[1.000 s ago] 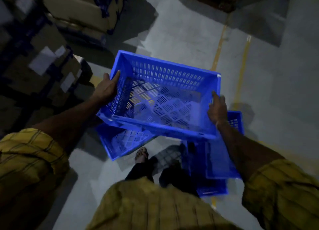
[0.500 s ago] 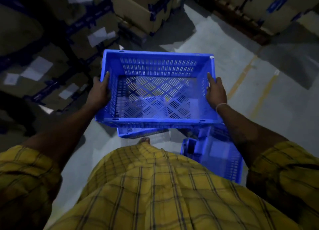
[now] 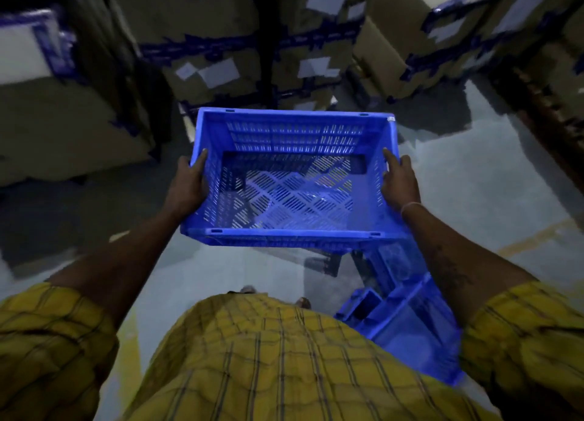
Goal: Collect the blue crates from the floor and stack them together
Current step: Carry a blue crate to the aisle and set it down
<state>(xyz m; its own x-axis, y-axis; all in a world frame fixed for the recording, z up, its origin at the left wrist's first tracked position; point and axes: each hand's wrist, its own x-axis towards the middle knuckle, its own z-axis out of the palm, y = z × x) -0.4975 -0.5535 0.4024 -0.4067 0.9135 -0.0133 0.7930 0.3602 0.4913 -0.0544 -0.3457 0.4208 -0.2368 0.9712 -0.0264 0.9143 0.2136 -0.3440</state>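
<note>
I hold an empty blue crate (image 3: 290,129) with slotted walls and a perforated floor, level in front of my body above the floor. My left hand (image 3: 189,183) grips its left rim and my right hand (image 3: 399,181) grips its right rim. Lower right, beside my legs, another blue crate (image 3: 407,325) lies tipped on the floor, partly hidden by my right arm and shirt. Whether more crates lie under it I cannot tell.
Stacked cardboard boxes (image 3: 221,41) with blue tape and white labels fill the far side, close ahead of the held crate. More boxes (image 3: 57,126) stand at the left. The grey concrete floor (image 3: 474,183) with a yellow line (image 3: 531,237) runs to the right.
My view has turned left toward the stacked boxes while both hands carry the crate along. The floor crates have slid to the lower right of the view.
</note>
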